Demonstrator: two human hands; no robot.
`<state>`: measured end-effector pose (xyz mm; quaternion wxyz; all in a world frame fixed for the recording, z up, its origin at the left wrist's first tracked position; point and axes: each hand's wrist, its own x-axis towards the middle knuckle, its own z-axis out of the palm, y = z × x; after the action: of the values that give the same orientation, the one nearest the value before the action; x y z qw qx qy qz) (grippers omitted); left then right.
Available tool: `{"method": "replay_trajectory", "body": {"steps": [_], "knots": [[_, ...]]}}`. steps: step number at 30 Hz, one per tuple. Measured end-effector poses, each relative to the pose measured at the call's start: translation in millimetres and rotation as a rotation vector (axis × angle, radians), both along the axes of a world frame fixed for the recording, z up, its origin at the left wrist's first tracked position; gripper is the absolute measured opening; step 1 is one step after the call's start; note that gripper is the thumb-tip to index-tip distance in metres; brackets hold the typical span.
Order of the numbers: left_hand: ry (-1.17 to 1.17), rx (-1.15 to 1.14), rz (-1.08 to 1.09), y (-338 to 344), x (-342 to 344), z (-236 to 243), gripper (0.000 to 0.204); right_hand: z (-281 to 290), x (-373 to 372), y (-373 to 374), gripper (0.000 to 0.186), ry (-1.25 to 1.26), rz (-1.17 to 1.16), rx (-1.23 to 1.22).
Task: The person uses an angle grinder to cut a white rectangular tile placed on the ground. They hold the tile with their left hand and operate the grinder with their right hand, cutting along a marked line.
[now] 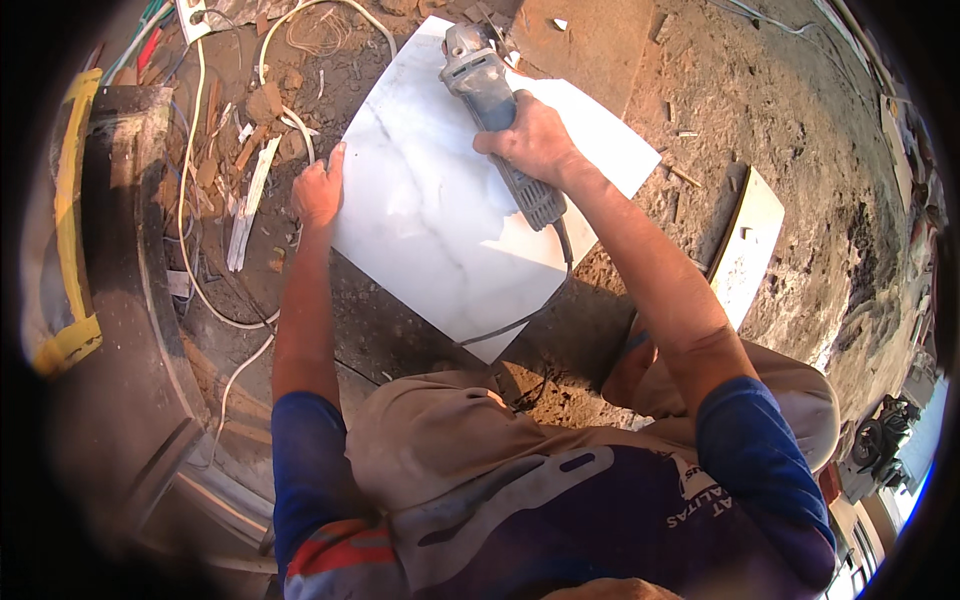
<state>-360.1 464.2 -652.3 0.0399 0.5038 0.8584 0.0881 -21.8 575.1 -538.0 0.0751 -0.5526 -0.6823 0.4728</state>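
Note:
A white marble-look tile (pixel 420 190) with grey veins lies before my folded legs, one corner pointing toward me. My right hand (pixel 535 140) is wrapped round the body of a blue-grey angle grinder (pixel 490 105). The grinder's head is at the tile's far edge; its disc is hard to make out. From the grinder's rear a dark cord runs back over the near corner of the tile. At the tile's left edge rests my left hand (pixel 320 190), thumb side against the rim, its fingers mostly hidden under or behind the edge.
Wood splinters (pixel 252 205) and broken bits litter the dirt on the left, with a pale cable (pixel 190 200) looping through them. A white power strip (pixel 193 20) lies far left. A brown board (pixel 580 40) sits beyond the tile. Rightward lies a cut tile piece (pixel 750 245).

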Motion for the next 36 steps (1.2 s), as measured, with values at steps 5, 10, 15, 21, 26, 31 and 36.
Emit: {"method": "replay_trajectory", "body": {"steps": [5, 10, 15, 21, 26, 31, 36], "knots": [[-0.016, -0.047, 0.028, 2, 2, -2, 0.074, -2, 2, 4, 0.067, 0.016, -0.017, -0.028], [-0.021, -0.096, 0.050, 1, 1, -5, 0.077, -4, 1, 5, 0.067, 0.037, -0.027, -0.077], [-0.024, -0.106, 0.057, 1, -1, -5, 0.078, -3, 0, 7, 0.069, -0.006, -0.019, -0.082], [-0.036, -0.143, 0.073, 2, 1, -1, 0.078, -3, 1, 8, 0.069, -0.010, -0.007, -0.103], [-0.047, -0.130, 0.073, 3, 3, 1, 0.078, -9, 4, 9, 0.066, -0.040, -0.002, -0.077], [-0.050, -0.131, 0.082, 3, 4, 1, 0.077, -1, 14, 12, 0.058, 0.037, 0.023, -0.141], [-0.063, -0.148, 0.055, 4, -1, -1, 0.077, 14, 23, 3, 0.051, 0.174, -0.030, -0.101]]}}
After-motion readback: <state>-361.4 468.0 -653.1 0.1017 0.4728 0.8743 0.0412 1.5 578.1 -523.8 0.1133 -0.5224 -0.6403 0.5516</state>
